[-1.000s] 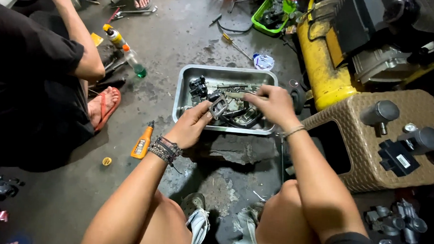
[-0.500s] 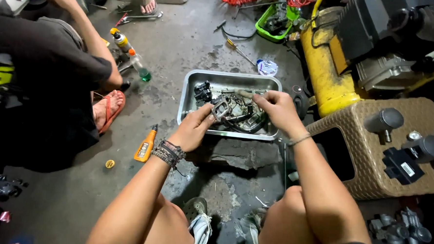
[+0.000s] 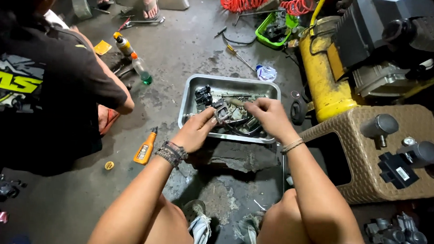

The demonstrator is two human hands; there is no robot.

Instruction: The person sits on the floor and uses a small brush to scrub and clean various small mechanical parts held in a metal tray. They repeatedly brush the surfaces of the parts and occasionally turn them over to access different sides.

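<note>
My left hand [image 3: 193, 130] grips a small grey metal frame-shaped part [image 3: 221, 111] over the near side of a steel tray [image 3: 230, 82]. My right hand [image 3: 268, 116] pinches a thin tool or pin right beside that part, fingertips nearly touching it. The tray holds several dark oily engine parts, black clamps and a black rubber ring. My wrists carry bracelets. My bare knees show at the bottom.
A person in a black shirt crouches at left. An orange bottle [image 3: 144, 145] lies on the concrete; two plastic bottles [image 3: 132, 59] lie further off. A yellow compressor tank [image 3: 324, 73] and a woven brown stool [image 3: 371, 158] with metal parts stand at right. Cracked concrete lies before the tray.
My right hand moved left and closer to the part in my left hand. The person at left leaned in and drew an arm back. The view shifted slightly.
</note>
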